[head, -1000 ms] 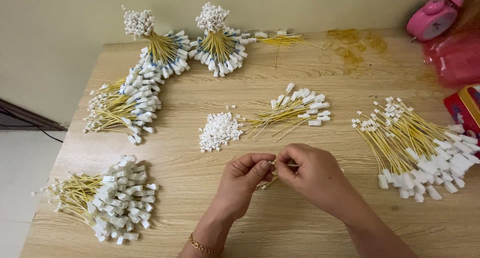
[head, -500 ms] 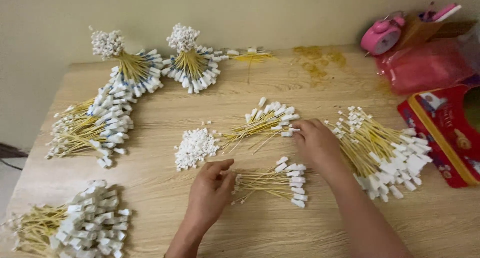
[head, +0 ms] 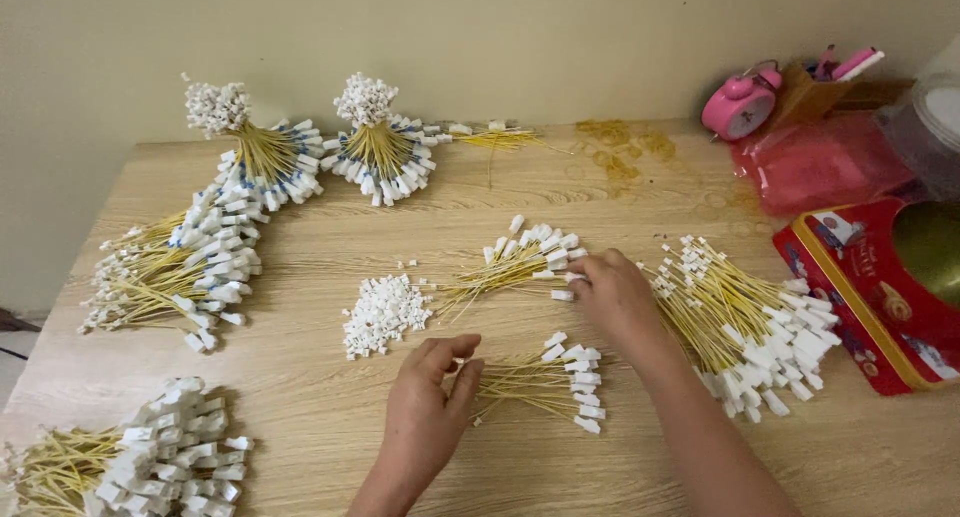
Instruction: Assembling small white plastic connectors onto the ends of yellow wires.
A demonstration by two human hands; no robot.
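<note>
Fingertips of the right hand (head: 612, 295) pinch white tags (head: 562, 277) in a narrow grip; left hand (head: 430, 402) rests loosely curled, empty.

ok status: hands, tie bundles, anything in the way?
Left hand open beside near bundle. Right hand touching middle bundle. Loose white caps alongside, nothing blocking.

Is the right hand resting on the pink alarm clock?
No, the right hand touches a bundle of yellow ties; the clock stands apart.

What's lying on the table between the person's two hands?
In the head view, a small bunch of yellow ties with white tags lies between the left hand and the right hand; the left fingertips touch its thin ends.
</note>
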